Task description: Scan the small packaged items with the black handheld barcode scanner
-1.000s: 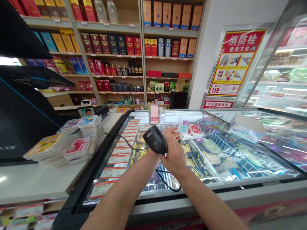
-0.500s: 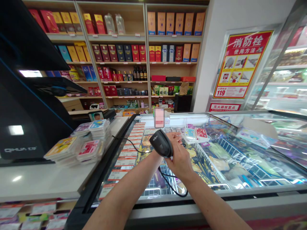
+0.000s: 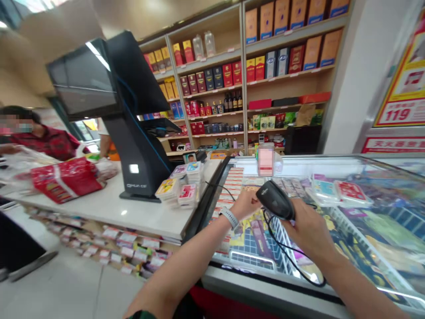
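My right hand [image 3: 310, 228] is wrapped around a black barcode scanner [image 3: 275, 199], whose head points up and to the left above the freezer's glass top. A black cable [image 3: 279, 239] loops down from it over the glass. Just left of the scanner head is my left hand [image 3: 247, 203], with a light watch strap [image 3: 229, 217] on the wrist. Its fingers look curled in, partly behind the scanner, so anything in them is hidden. Price labels [image 3: 229, 195] line the freezer's left side, beneath my left hand. Flat plastic packs [image 3: 353, 192] lie on the glass to the right.
Stacked plastic tubs [image 3: 187, 195] stand at the white counter's end, beside a black checkout terminal [image 3: 139, 155]. Farther left are a red package [image 3: 68, 177] and a person in a red checked shirt [image 3: 55, 141]. A pale box [image 3: 266, 161] stands at the freezer's far edge. Stocked shelves line the back.
The view has swung left, bringing the terminal, counter and person into sight. My left hand has come out from behind the scanner to its left, and its spread fingers have curled. My right hand keeps the scanner.
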